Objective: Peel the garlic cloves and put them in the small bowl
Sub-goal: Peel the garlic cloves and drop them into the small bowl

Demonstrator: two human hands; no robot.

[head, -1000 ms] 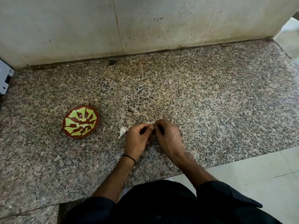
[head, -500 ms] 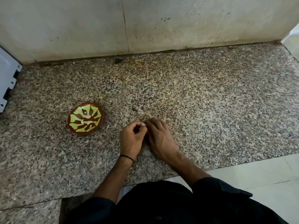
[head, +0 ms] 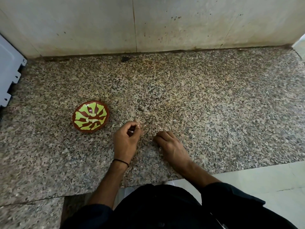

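A pale garlic clove shows only as a small white patch inside the curled fingers of the left hand, whose grip is pinched narrow round it, just above the counter. To the left, near that hand but apart from it, sits the small bowl, brown with a yellow-green petal pattern, and a few pale peeled cloves lie in its middle. The right hand rests knuckles-up on the speckled granite beside the left hand, fingers bent under; I cannot tell whether its grip holds anything. A thin black band circles the left wrist. The granite runs wide and bare to the right and back to the stained wall. A white notched panel stands at the left edge. The near edge drops to pale floor tiles.
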